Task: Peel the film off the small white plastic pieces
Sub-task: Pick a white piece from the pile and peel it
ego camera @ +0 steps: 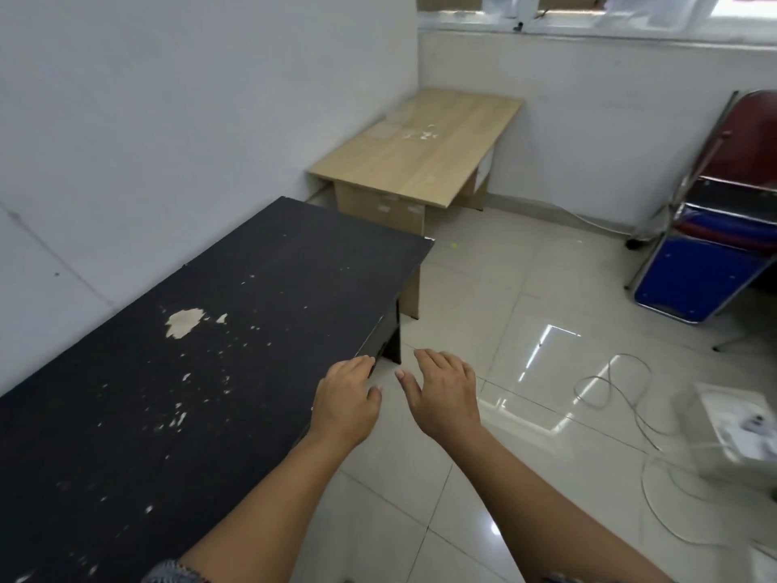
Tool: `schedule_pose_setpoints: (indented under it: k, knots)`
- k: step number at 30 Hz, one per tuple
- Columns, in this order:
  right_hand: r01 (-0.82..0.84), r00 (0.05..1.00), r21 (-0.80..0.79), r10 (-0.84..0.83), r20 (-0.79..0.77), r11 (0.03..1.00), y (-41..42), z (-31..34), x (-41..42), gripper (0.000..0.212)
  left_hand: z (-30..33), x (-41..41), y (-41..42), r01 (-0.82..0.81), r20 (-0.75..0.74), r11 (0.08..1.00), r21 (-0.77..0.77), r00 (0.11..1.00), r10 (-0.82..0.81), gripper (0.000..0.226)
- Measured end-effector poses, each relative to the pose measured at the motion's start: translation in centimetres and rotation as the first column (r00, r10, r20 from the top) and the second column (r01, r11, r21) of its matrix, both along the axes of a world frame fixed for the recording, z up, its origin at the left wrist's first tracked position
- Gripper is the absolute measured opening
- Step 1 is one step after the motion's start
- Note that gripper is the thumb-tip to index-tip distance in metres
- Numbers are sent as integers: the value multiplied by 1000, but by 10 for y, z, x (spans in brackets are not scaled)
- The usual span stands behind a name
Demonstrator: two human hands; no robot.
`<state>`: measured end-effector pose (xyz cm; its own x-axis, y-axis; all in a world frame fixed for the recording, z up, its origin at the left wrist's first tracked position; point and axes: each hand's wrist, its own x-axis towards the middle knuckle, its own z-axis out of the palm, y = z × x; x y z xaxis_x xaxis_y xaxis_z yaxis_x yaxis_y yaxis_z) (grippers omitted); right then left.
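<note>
Floor (525, 313): pale glossy tiles fill the right half of the room, with window glare showing on them.
Walls (147, 98): plain white, meeting in the far corner; a window strip runs along the top right.
Dark table (189, 372): long black top against the left wall, running from near to far, its surface chipped in pale patches, the biggest near the middle.
Wooden desk (429, 149): light wood, in the far corner beyond the dark table, with a few small white scraps (420, 134) lying on its top; I cannot tell whether these are the plastic pieces.
Folded chairs (714, 254): blue and red, leaning at the far right.
Cable (622, 397): a thin grey loop on the tiles at the right.
Clear box (731, 431): on the floor at the near right edge, contents blurred.
Left hand (349, 401): palm down, fingers relaxed and together, fingertips at the right edge of the dark table; holds nothing.
Right hand (445, 393): palm down over the floor just beside the left, fingers loosely spread, thumb out; holds nothing.
</note>
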<state>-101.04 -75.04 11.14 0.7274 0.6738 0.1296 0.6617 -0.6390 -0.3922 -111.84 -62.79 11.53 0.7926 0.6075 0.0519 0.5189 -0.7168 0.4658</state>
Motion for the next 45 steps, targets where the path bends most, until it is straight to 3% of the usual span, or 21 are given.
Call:
schedule_pose_setpoints:
  k: [12, 22, 31, 45]
  knots:
    - [109, 994, -48, -110, -22, 993, 46, -9, 124, 56, -8, 136, 51, 116, 41, 990, -82, 993, -113, 50]
    - [210, 973, -44, -214, -93, 977, 114, -8, 223, 56, -9, 252, 131, 187, 9, 978, -90, 982, -187, 51]
    - [264, 951, -67, -272, -147, 962, 132, -22, 307, 56, -24, 337, 154, 202, -40, 968, -148, 977, -210, 51]
    - [228, 965, -17, -228, -131, 974, 169, -10, 539, 53, -8, 567, 189, 184, -31, 977, -110, 982, -188, 51]
